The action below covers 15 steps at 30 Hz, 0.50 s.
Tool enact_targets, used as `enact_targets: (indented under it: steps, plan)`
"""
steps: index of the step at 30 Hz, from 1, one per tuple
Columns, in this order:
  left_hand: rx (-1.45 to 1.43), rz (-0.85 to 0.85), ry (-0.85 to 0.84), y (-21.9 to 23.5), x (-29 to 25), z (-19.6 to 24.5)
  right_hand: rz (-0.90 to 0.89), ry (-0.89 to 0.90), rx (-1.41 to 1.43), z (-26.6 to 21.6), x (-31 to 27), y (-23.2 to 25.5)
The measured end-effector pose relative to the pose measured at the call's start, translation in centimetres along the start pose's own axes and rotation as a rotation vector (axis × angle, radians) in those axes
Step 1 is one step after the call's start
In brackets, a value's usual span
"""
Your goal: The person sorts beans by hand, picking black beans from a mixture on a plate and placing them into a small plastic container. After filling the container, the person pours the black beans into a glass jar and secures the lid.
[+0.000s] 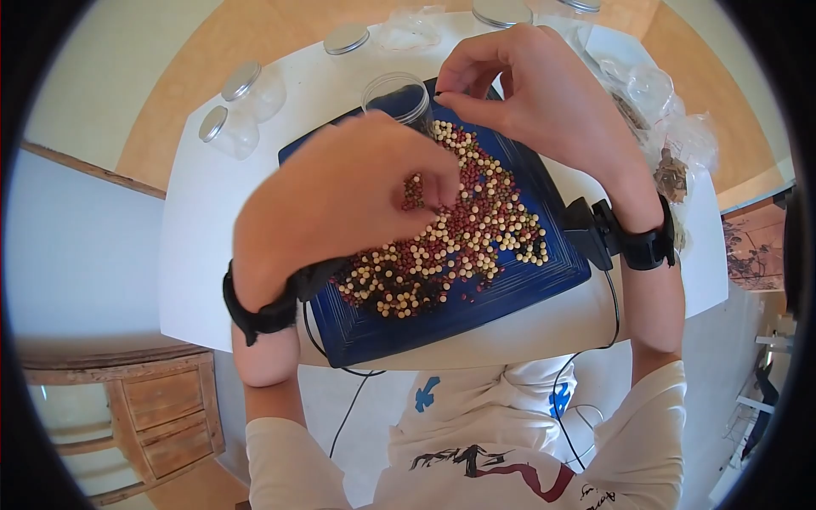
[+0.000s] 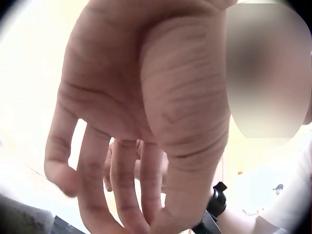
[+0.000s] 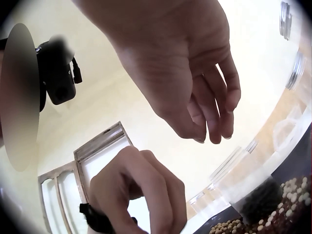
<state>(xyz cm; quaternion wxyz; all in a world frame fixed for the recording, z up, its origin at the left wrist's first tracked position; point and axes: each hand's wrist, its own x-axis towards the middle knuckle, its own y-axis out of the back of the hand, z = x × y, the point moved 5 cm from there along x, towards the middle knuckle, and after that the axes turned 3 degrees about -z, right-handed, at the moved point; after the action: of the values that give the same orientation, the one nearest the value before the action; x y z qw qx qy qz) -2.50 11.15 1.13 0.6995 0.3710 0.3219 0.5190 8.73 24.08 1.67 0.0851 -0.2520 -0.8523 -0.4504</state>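
A blue square tray (image 1: 544, 268) holds a spread of mixed beans (image 1: 484, 204) in cream, dark red, green and black. Over the left part of the pile, my left hand (image 1: 348, 183) points down with bent fingers, thumb and fingertips close together; I cannot tell whether a bean is between them. Beyond it, my right hand (image 1: 544, 102) pinches a small black bean (image 1: 439, 95) between thumb and index finger, just right of an uncovered clear jar (image 1: 395, 89). Black beans (image 3: 263, 200) lie in the jar's bottom in the right wrist view.
Two lidded clear jars (image 1: 255, 92) stand on the white table (image 1: 204, 280) at left. A silver lid (image 1: 346, 39) lies at the back, with another lid (image 1: 501, 12) farther right. Plastic bags (image 1: 671, 166) line the right side. Cables (image 1: 614, 314) hang from both wrist cameras.
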Motion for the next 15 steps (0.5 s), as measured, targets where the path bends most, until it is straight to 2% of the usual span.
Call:
enact_targets:
  steps: [1, 2, 4, 5, 6, 8, 12, 15]
  plan:
    - [-0.001, 0.087, 0.009, 0.9, -0.4, 0.0, 0.003, -0.001, 0.001, 0.1, 0.0, 0.1]
    - [0.000, 0.085, 0.008, 1.3, -0.5, 0.3, 0.041, 0.038, -0.006, 0.1, 0.0, 0.4]
    - [0.036, 0.322, 0.160, 3.1, -1.0, 0.0, 0.079, 0.079, -0.016, 0.0, 0.0, 0.7]
    - [0.117, 0.425, 0.162, 3.7, -1.1, -0.2, 0.083, 0.067, -0.019, -0.1, 0.0, 0.7]
    - [0.118, 0.426, 0.162, 3.6, -0.8, -0.8, 0.086, 0.056, -0.021, -0.1, 0.1, 0.7]
    - [0.228, 0.682, 0.160, 4.3, -0.8, -1.7, 0.106, 0.087, -0.018, 0.3, 0.2, 0.1]
    - [0.277, 0.694, 0.132, 3.9, -0.8, -2.1, 0.142, 0.083, -0.026, 0.2, 0.3, -0.1]
    - [0.246, 0.622, 0.188, 3.4, -1.3, -1.3, 0.202, 0.115, -0.024, 0.2, 0.4, -0.4]
